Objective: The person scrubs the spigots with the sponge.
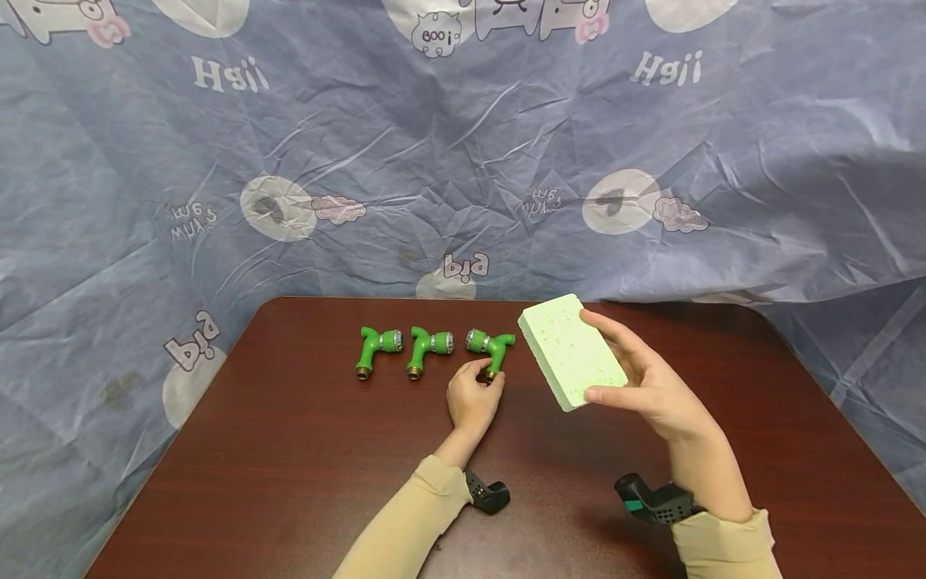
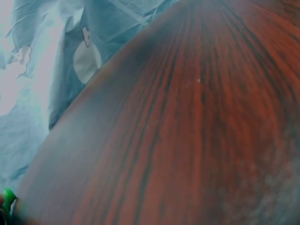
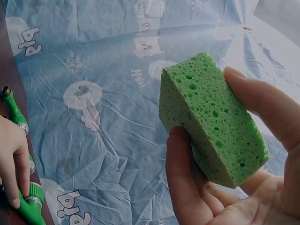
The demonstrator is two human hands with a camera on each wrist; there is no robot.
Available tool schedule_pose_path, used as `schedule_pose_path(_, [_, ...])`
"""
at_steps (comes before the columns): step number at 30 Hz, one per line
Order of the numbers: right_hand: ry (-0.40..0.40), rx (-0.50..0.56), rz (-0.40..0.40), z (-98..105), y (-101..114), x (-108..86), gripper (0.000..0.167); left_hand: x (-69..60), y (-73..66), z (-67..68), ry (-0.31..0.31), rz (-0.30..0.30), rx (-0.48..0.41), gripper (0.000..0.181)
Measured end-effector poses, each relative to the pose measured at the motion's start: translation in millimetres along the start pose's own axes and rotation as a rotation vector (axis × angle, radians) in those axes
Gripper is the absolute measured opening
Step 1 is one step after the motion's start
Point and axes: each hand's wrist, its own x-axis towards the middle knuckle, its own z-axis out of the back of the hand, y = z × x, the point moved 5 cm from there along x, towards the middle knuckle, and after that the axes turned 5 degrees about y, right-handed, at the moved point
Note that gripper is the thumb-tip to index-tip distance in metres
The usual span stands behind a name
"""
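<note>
My right hand [image 1: 658, 390] holds a green sponge [image 1: 571, 350] up in the air, thumb on one edge and fingers on the opposite one. The right wrist view shows the pores of this sponge [image 3: 211, 112] at close range. On the table, my left hand [image 1: 473, 398] pinches the brass-threaded end of the rightmost green tap [image 1: 495, 346]. Two more green taps, one in the middle [image 1: 421, 350] and one at the left [image 1: 370, 350], lie beside it in a row. In the left wrist view only a sliver of green tap [image 2: 8, 199] shows at the corner.
The dark red-brown wooden table [image 1: 304, 474] carries all the taps. A wrinkled blue printed cloth [image 1: 434, 145] hangs behind it and along its sides. Each wrist wears a black camera, one on the left [image 1: 488, 492] and one on the right [image 1: 658, 500].
</note>
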Motion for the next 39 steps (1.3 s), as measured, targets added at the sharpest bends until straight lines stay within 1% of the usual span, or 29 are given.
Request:
schedule_pose_path(3, [-0.006,-0.001,0.001,1,0,-0.1,0.082,0.0,0.0,-0.9,0.021,0.007,0.037,0.032])
schedule_pose_path(5, [-0.008,0.003,0.003,2,-1,-0.1,0.081,0.5,0.0,-0.9,0.025,0.008,0.057,0.033])
schedule_pose_path(8, [-0.011,0.009,0.004,3,-1,-0.3,0.081,1.5,0.2,0.4,0.015,-0.001,0.064,0.03])
schedule_pose_path(12, [-0.009,0.01,0.008,4,0,-0.8,0.081,3.7,2.8,2.7,-0.018,-0.012,0.044,0.029])
schedule_pose_path(17, [-0.007,0.009,0.007,4,-1,-0.6,0.08,6.1,9.2,6.4,-0.042,0.033,-0.063,0.027])
schedule_pose_path(21, [-0.008,0.009,0.006,5,-1,-0.3,0.081,6.8,12.0,8.3,-0.028,0.073,-0.147,0.027])
schedule_pose_path(24, [-0.009,0.019,0.008,5,-1,-0.3,0.081,7.0,12.4,8.6,-0.005,0.096,-0.239,0.028])
schedule_pose_path(27, [-0.007,0.036,0.012,4,-1,-0.1,0.081,7.6,11.5,9.7,0.02,0.1,-0.336,0.028])
schedule_pose_path(31, [-0.004,0.052,0.023,4,-1,0.3,0.082,9.5,8.6,17.2,0.062,0.087,-0.38,0.027])
schedule_pose_path(33, [-0.002,0.053,0.027,4,-1,0.4,0.082,10.6,6.6,22.7,0.092,0.093,-0.409,0.028])
schedule_pose_path(36, [-0.001,0.052,0.026,4,0,0.5,0.081,12.7,0.1,32.6,0.151,0.113,-0.533,0.028])
schedule_pose_path(39, [0.0,0.05,0.025,4,0,0.5,0.082,15.3,-11.0,43.9,0.201,0.114,-0.657,0.03])
